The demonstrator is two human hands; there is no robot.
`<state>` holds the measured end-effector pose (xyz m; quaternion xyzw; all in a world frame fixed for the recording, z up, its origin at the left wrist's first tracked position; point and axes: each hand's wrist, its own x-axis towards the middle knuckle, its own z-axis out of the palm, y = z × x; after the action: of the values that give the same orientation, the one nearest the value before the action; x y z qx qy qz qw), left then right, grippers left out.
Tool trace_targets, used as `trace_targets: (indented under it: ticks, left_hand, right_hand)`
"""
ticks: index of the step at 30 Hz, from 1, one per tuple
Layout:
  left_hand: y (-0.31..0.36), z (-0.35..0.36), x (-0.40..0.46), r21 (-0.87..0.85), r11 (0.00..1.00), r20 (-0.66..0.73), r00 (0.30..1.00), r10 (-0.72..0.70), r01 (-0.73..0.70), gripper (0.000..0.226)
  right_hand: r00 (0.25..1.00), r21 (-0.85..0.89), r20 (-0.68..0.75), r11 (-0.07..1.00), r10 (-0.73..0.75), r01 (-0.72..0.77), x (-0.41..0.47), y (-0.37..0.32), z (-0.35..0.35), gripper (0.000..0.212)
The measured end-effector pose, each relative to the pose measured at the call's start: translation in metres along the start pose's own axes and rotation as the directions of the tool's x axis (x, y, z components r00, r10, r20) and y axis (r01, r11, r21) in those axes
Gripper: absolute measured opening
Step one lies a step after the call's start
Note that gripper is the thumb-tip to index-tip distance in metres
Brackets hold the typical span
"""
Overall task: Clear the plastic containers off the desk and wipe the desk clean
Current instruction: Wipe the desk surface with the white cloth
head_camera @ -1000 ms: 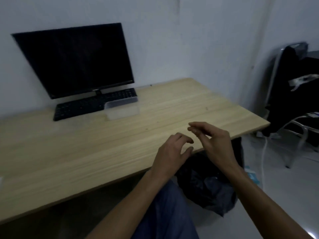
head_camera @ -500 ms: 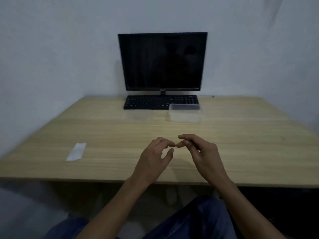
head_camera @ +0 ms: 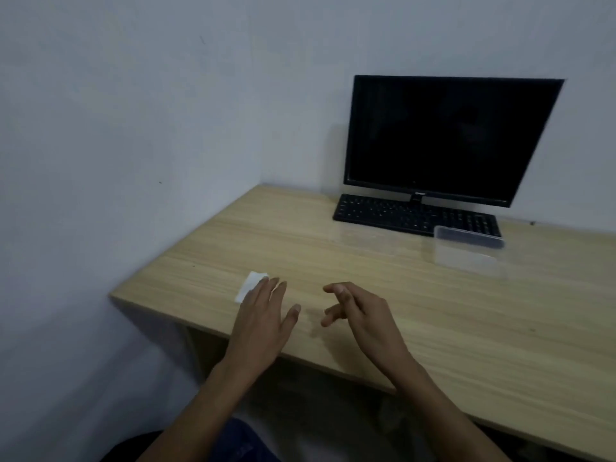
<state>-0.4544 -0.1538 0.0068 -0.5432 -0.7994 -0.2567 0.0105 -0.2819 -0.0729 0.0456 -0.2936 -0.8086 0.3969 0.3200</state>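
Note:
A clear plastic container (head_camera: 468, 250) stands on the wooden desk (head_camera: 416, 311) just in front of the keyboard's right end. A second, very faint clear container (head_camera: 365, 241) seems to lie left of it. A small folded white wipe (head_camera: 249, 284) lies near the desk's front left corner. My left hand (head_camera: 263, 320) stretches flat over the desk with straight fingers, its fingertips over the wipe's near edge. To its right my right hand (head_camera: 361, 316) hovers with loosely curled fingers and holds nothing.
A black monitor (head_camera: 446, 138) and black keyboard (head_camera: 413, 215) stand at the back of the desk against the wall. The wall closes the left side. The desk's front edge runs just under my wrists.
The view has swung left. My two hands, close together before with fingertips nearly touching, have parted; the left one has straightened and reached left to the white wipe.

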Motion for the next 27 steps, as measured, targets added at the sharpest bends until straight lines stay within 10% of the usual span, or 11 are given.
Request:
trace_targets:
  ticks: [5, 10, 27]
  left_hand:
    - [-0.032, -0.007, 0.007, 0.142, 0.986, 0.198, 0.974, -0.112, 0.084, 0.088]
    - [-0.046, -0.016, 0.013, 0.391, 0.908, 0.382, 0.924, -0.008, -0.154, 0.060]
    - [-0.135, -0.057, 0.041, 0.476, 0.879, 0.354, 0.914, -0.201, 0.009, 0.048]
  right_hand:
    - [0.986, -0.035, 0.164, 0.999, -0.018, 0.024, 0.023, -0.003, 0.044, 0.032]
    - [0.986, -0.044, 0.158, 0.998, -0.046, 0.053, 0.039, -0.003, 0.068, 0.026]
    - [0.986, -0.031, 0.153, 0.997, -0.063, 0.069, 0.083, -0.007, 0.127, 0.027]
